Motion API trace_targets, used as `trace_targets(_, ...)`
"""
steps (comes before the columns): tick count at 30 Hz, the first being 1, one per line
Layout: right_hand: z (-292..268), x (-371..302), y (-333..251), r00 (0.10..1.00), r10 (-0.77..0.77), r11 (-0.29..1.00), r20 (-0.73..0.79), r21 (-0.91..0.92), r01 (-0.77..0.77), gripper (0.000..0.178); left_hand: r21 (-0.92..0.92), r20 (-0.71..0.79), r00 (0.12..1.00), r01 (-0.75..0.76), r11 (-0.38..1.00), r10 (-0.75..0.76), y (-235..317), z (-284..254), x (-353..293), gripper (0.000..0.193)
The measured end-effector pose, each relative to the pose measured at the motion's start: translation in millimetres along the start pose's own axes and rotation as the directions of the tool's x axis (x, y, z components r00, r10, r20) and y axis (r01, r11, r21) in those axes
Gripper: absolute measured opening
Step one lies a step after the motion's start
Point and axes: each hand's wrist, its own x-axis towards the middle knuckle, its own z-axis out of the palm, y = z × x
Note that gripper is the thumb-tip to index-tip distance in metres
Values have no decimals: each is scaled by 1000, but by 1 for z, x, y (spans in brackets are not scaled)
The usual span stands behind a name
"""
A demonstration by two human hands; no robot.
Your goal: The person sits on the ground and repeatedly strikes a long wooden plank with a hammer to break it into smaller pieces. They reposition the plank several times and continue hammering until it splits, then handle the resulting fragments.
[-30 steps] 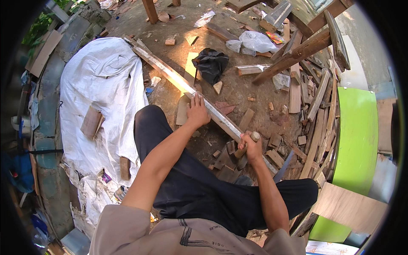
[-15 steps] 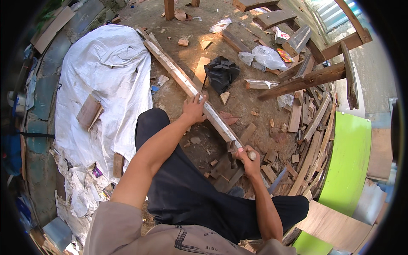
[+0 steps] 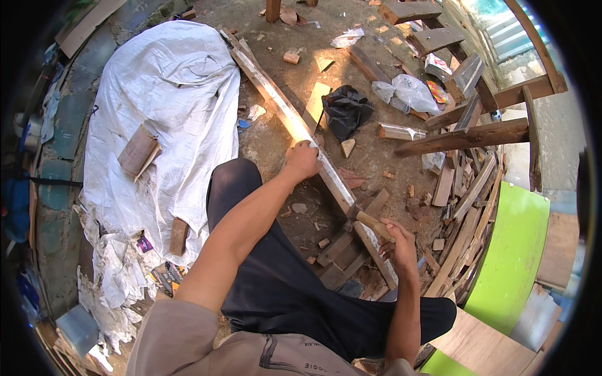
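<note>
A long wooden beam (image 3: 334, 185) with a whitish, worn top face slants from the far left down to the near right, in front of my knees. My left hand (image 3: 302, 161) is closed around its middle, fingers curled over the edge. In my right hand (image 3: 399, 243) is a hammer (image 3: 374, 224) with a pale wooden handle, gripped near the handle's end. The dark hammer head lies at the beam's top face; whether it touches cannot be made out. Under the beam's near part are short wooden blocks (image 3: 343, 250) on the ground.
A white tarp (image 3: 169, 94) with a wood offcut (image 3: 138, 150) on it spreads at left. Beyond the beam sit a black plastic bag (image 3: 347, 113) and clear plastic bags (image 3: 414, 93). A wooden frame (image 3: 464, 136), piled scrap wood (image 3: 464, 216) and a green panel (image 3: 511, 250) are at right.
My right hand has moved back from the beam toward the handle's end, and the handle now shows. The beam's near end has come into sight. My left hand still holds the beam.
</note>
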Motion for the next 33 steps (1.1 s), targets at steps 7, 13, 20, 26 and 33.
trace_targets(7, -31, 36, 32, 902, 279, 946, 331, 69, -318, 55, -168, -141, 984, 83, 982, -107, -17, -2, 14, 65)
trace_targets(13, -21, 54, 60, 847, 299, 883, 439, 209, -420, 41, -88, -47, 993, 103, 991, -108, -5, -1, 17, 73)
trace_targets(20, 4, 70, 89, 807, 420, 800, 416, 250, -545, 26, -73, 80, 994, 80, 994, -74, -24, -20, 28, 73)
trace_targets(26, 47, 75, 53, 975, 143, 943, 169, -323, -83, 35, 204, -5, 990, 136, 969, -138, -53, -24, 26, 85)
trace_targets(33, 122, 115, -38, 691, -722, 649, -18, -362, 669, 31, 399, 138, 981, 67, 914, -133, -66, -40, 34, 85)
